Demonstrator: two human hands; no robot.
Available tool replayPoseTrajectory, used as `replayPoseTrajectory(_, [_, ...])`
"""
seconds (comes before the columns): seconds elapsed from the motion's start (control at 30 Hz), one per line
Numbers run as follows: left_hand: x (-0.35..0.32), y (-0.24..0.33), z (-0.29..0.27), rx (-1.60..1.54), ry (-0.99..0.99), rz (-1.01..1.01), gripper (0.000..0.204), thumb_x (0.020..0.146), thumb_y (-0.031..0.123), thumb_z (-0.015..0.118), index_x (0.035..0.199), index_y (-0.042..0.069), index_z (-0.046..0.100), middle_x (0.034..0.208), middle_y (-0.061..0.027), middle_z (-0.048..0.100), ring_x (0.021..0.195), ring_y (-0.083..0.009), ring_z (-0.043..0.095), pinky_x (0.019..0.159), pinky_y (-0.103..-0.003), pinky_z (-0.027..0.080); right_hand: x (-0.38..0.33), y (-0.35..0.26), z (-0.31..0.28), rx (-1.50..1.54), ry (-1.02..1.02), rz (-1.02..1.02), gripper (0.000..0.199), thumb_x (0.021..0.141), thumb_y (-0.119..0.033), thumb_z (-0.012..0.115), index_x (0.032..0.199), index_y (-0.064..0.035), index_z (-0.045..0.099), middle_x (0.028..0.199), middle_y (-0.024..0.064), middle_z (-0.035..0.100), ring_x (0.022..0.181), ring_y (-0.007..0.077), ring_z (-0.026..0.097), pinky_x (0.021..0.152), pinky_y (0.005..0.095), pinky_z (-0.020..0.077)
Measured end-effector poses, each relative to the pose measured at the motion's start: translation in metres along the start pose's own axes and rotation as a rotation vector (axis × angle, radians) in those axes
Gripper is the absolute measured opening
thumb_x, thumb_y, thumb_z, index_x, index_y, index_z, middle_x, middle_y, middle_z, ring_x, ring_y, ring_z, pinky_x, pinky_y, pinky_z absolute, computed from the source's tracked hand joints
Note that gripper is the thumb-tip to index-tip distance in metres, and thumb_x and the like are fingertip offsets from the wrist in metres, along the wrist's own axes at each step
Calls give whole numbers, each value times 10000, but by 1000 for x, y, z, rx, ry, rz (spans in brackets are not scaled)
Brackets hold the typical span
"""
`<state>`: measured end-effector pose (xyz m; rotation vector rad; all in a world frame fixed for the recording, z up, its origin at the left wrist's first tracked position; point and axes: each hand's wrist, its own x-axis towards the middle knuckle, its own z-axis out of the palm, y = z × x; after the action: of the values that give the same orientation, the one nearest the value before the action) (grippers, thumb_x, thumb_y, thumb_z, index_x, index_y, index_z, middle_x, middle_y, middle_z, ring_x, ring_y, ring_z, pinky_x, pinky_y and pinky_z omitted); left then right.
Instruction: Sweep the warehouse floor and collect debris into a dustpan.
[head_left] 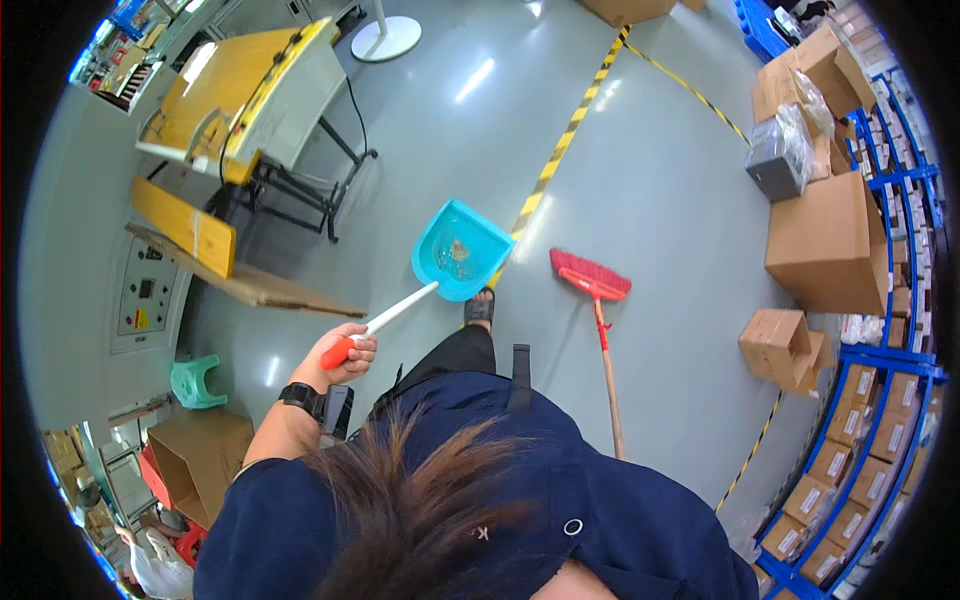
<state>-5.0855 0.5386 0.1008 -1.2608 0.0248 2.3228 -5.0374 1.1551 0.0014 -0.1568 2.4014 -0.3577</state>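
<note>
My left hand (345, 357) is wrapped around the white handle of a long-handled dustpan, close to its orange end grip. The turquoise pan (437, 270) hangs or rests ahead of my foot, beside the striped floor line, with a small heap of debris in it. To the right, a red-bristled broom (592, 278) stands with its head out in front and its wooden stick (611, 385) running back toward my body. My right hand is hidden behind my navy-clad torso, so whether it holds the stick does not show.
At left stand a yellow-topped wheeled machine (250, 90), leaning boards (190, 230) and a green stool (197, 382). Cardboard boxes (828, 245) and blue shelving (868, 360) line the right side. A black-and-yellow taped line (570, 135) crosses the grey floor. A white round base (386, 38) stands ahead.
</note>
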Motion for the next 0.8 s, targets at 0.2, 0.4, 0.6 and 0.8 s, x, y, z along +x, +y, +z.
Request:
replayPoseTrajectory(0.2, [45,80,87,34,29,-4,161,784,174,387,700,44,340,522,27,363,383,-69,344,320,-193,223,85,-129,-135,174,56,785,409,642,-311,600,696,92,558,617,262,535,640,356,564,553,411,413])
replayPoseTrajectory(0.4, [79,152,158,-60,99,25,177,760,186,387,684,28,370,488,23,376,370,-78,340,329,-197,242,224,-147,-221,86,171,651,449,662,-364,581,669,84,561,623,253,536,641,379,547,552,412,412])
replayPoseTrajectory(0.6, [123,208,211,-174,52,140,181,763,186,381,665,36,357,497,13,376,378,-87,349,334,-217,242,378,-170,-327,-27,96,519,503,661,-419,576,652,84,560,622,260,530,649,375,547,560,405,421])
replayPoseTrajectory(0.8, [133,249,284,-389,74,250,174,766,172,381,644,55,339,509,14,356,380,-78,342,335,-208,239,531,-241,-452,-275,100,252,496,662,-435,572,687,60,580,694,241,555,700,360,553,613,397,439])
